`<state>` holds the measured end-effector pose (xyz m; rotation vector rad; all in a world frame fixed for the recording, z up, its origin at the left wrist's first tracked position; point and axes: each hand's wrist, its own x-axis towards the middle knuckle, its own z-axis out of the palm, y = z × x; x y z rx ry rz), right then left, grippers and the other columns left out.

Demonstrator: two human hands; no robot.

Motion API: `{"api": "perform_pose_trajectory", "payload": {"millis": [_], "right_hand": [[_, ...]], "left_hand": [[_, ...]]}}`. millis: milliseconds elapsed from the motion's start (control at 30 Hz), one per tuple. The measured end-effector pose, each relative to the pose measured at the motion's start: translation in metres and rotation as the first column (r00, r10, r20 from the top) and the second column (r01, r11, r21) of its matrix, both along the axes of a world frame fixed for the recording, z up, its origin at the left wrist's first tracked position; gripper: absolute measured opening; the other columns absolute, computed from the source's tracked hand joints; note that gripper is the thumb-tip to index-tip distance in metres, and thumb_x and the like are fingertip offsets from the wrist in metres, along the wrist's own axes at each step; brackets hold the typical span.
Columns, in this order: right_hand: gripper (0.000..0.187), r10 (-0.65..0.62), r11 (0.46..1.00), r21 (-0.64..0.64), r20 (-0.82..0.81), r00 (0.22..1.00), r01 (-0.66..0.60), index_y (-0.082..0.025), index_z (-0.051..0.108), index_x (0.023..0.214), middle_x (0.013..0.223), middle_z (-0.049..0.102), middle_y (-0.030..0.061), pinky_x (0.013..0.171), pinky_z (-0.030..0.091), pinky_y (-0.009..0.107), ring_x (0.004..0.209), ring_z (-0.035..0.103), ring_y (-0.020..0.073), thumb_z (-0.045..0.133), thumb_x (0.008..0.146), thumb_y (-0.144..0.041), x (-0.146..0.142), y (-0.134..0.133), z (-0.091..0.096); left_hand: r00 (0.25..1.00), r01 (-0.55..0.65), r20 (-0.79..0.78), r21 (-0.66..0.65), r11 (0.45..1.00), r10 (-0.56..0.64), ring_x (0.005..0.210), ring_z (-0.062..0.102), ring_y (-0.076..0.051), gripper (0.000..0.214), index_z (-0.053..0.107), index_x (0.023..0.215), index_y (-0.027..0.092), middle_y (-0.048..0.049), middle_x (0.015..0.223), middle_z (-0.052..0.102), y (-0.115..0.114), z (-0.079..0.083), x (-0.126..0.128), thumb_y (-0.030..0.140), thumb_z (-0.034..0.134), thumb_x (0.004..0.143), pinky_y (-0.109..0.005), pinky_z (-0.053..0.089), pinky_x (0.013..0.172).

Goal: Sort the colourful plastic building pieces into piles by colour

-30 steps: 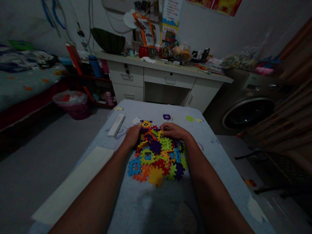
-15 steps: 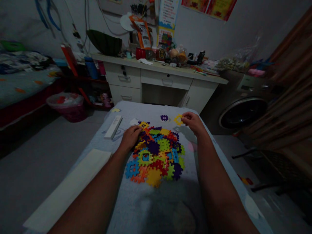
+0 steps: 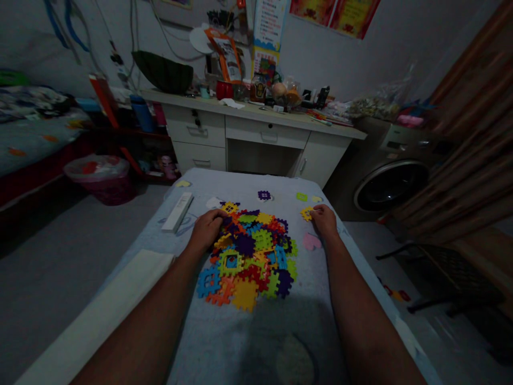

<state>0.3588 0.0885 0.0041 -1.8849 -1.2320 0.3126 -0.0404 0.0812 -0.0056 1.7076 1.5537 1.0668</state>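
Note:
A heap of colourful interlocking plastic tiles lies in the middle of a table covered with a pale blue cloth. My left hand rests with curled fingers on the heap's upper left edge. My right hand is down on the cloth to the right of the heap, its fingertips pinching a single yellow tile. A lone purple tile lies beyond the heap, with a green tile further right.
A long white box lies at the table's far left; a pale flat sheet lies along the left edge. A cluttered white desk, a washing machine, a pink bin and a bed stand beyond.
My right hand left the heap's top with a yellow tile, carried it right and brought it down onto the cloth. My left hand stayed on the heap.

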Motion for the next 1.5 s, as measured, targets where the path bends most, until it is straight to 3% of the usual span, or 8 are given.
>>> {"api": "perform_pose_trajectory", "payload": {"millis": [133, 267, 467, 800, 933, 1100, 1267, 1500], "right_hand": [[0.019, -0.023, 0.998, -0.051, 0.263, 0.965, 0.037, -0.017, 0.065, 0.087, 0.083, 0.068, 0.0064, 0.078, 0.046, 0.032, 0.081, 0.061, 0.0214, 0.056, 0.073, -0.027, 0.001, -0.001, -0.004], [0.024, 0.014, 0.996, -0.091, 0.378, 0.926, 0.022, -0.015, 0.067, 0.095, 0.099, 0.068, 0.0108, 0.088, 0.044, 0.033, 0.095, 0.06, 0.0232, 0.056, 0.078, -0.029, 0.002, -0.006, -0.005], [0.039, 0.13, 0.976, -0.213, 0.448, 0.884, -0.035, -0.016, 0.067, 0.111, 0.112, 0.064, 0.0134, 0.097, 0.04, 0.039, 0.108, 0.056, 0.0272, 0.062, 0.08, -0.04, -0.005, -0.012, -0.003], [0.041, 0.058, 0.969, -0.241, 0.459, 0.886, 0.062, -0.018, 0.067, 0.112, 0.116, 0.057, 0.017, 0.093, 0.04, 0.047, 0.11, 0.052, 0.0355, 0.065, 0.076, -0.038, -0.021, -0.02, 0.01], [0.034, 0.169, 0.984, -0.118, 0.392, 0.904, -0.133, -0.02, 0.067, 0.109, 0.125, 0.058, 0.0136, 0.1, 0.036, 0.049, 0.118, 0.048, 0.0343, 0.061, 0.081, -0.038, -0.047, -0.02, 0.022], [0.031, 0.582, 0.813, -0.141, 0.251, 0.774, -0.565, -0.022, 0.067, 0.114, 0.123, 0.066, 0.0078, 0.105, 0.034, 0.043, 0.121, 0.051, 0.0267, 0.053, 0.09, -0.037, -0.093, -0.017, 0.03], [0.038, 0.662, 0.749, -0.259, 0.258, 0.704, -0.61, -0.023, 0.061, 0.127, 0.123, 0.067, 0.0078, 0.105, 0.034, 0.044, 0.121, 0.053, 0.027, 0.052, 0.093, -0.036, -0.12, -0.017, 0.025], [0.035, 0.616, 0.787, -0.177, 0.276, 0.738, -0.59, -0.023, 0.066, 0.116, 0.122, 0.067, 0.0059, 0.102, 0.038, 0.044, 0.114, 0.054, 0.027, 0.065, 0.08, -0.024, -0.119, -0.011, 0.013]], "left_hand": [[1.0, 0.001, -0.018, 0.016, 1.0, -0.001, 0.092, 0.065, -0.024, 0.031, 0.069, 0.088, 0.023, -0.0033, 0.095, 0.073, -0.001, 0.002, 0.001, 0.031, 0.043, 0.072, -0.036, 0.051, 0.082], [1.0, -0.003, -0.018, 0.004, 1.0, 0.003, 0.092, 0.065, -0.024, 0.031, 0.068, 0.088, 0.023, -0.0034, 0.095, 0.073, -0.002, 0.005, 0.002, 0.031, 0.043, 0.071, -0.035, 0.051, 0.079], [1.0, 0.006, -0.017, -0.012, 1.0, -0.006, 0.09, 0.065, -0.024, 0.032, 0.067, 0.088, 0.023, -0.0032, 0.091, 0.073, -0.003, 0.005, 0.002, 0.031, 0.042, 0.07, -0.033, 0.051, 0.075], [1.0, -0.003, -0.002, -0.007, 1.0, 0.003, 0.09, 0.065, -0.024, 0.031, 0.067, 0.087, 0.023, -0.0034, 0.091, 0.072, -0.005, 0.008, 0.003, 0.031, 0.043, 0.07, -0.033, 0.051, 0.077], [1.0, 0.003, -0.026, 0.015, 1.0, -0.002, 0.094, 0.064, -0.024, 0.031, 0.067, 0.087, 0.023, -0.004, 0.095, 0.073, -0.004, 0.008, 0.003, 0.03, 0.043, 0.07, -0.035, 0.05, 0.083], [1.0, 0.008, -0.019, -0.001, 1.0, -0.008, 0.093, 0.065, -0.024, 0.031, 0.067, 0.088, 0.023, -0.0029, 0.091, 0.073, -0.004, 0.007, 0.003, 0.03, 0.043, 0.07, -0.035, 0.051, 0.081], [1.0, -0.003, -0.012, -0.021, 1.0, 0.003, 0.09, 0.065, -0.024, 0.031, 0.067, 0.088, 0.023, -0.0027, 0.088, 0.073, -0.004, 0.006, 0.003, 0.03, 0.043, 0.07, -0.033, 0.05, 0.076], [1.0, -0.01, -0.021, -0.031, 0.999, 0.01, 0.089, 0.064, -0.023, 0.033, 0.068, 0.09, 0.021, -0.0032, 0.09, 0.072, -0.003, 0.007, 0.004, 0.03, 0.044, 0.069, -0.031, 0.049, 0.075]]}}
